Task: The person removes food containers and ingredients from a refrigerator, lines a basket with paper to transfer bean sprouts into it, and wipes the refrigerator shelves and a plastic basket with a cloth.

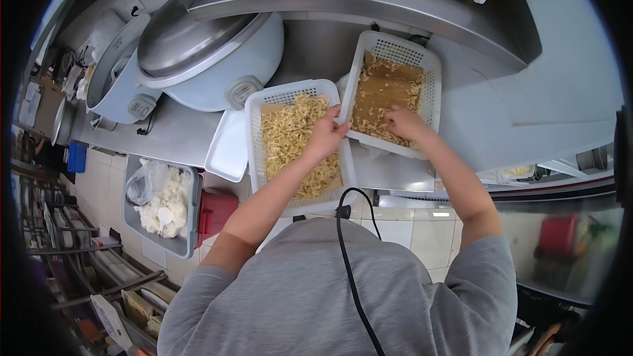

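Note:
My left hand (326, 134) is closed at the near left corner of a white perforated basket (432, 86), thumb and fingers on its rim. Inside this basket, brown paper (389, 86) is lined with scattered bits of sprouts, thickest along the edges. My right hand (403, 123) reaches into it, fingers curled together low over the paper; what they pinch is too small to make out. Under my left forearm, a second white basket (254, 132) holds a deep heap of yellowish bean sprouts (297, 138).
Behind, on the steel counter (316, 46), stand a large lidded cooker (211, 59) and another pot (115, 86). A white tray lid (229, 145) lies left of the sprouts. Lower left, a grey bin (192, 214) contains white food and a plastic bag, beside a red container (216, 212). A black cable (346, 257) hangs down my front.

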`<act>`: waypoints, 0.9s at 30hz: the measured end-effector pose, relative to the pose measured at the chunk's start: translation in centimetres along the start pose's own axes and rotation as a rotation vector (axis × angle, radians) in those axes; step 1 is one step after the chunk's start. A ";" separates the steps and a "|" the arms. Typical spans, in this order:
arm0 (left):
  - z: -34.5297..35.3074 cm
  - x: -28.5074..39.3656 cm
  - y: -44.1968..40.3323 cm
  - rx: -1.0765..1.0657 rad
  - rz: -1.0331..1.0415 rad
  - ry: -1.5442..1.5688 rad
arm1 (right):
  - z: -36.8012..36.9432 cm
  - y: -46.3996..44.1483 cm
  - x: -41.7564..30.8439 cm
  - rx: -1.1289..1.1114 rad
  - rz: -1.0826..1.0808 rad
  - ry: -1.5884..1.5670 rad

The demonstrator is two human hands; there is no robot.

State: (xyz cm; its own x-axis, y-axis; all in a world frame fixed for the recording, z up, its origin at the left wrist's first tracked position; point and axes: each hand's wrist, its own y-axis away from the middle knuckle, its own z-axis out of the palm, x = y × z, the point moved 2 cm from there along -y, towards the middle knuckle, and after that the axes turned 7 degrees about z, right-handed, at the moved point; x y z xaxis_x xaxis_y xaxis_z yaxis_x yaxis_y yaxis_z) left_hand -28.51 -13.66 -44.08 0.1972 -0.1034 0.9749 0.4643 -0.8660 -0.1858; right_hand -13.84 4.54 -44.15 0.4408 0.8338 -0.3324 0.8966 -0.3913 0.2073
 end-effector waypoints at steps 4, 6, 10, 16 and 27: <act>0.2 0.9 0.1 0.009 -0.077 0.092 | -0.2 0.2 -0.4 -0.070 0.364 0.131; 0.4 1.6 0.2 0.028 -0.095 -0.012 | 0.0 -0.2 -2.6 -0.096 0.379 -0.011; 0.8 0.8 0.1 0.016 -0.102 0.001 | -0.2 -1.9 -6.4 -0.134 0.270 -0.316; 0.2 2.2 0.4 0.039 -0.212 0.261 | 1.0 -4.1 -3.1 -0.313 0.338 -0.745; -14.3 5.5 8.1 0.168 -0.132 0.017 | -13.3 4.0 -15.5 0.196 -0.097 -1.054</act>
State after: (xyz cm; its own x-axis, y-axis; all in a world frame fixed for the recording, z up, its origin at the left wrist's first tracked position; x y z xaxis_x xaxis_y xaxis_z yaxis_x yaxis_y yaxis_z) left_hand -36.00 -28.27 -38.52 0.1110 -0.0042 0.9938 0.6232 -0.7787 -0.0729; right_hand -17.62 -4.74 -25.92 0.0978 0.1454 -0.9845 0.8796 -0.4754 0.0172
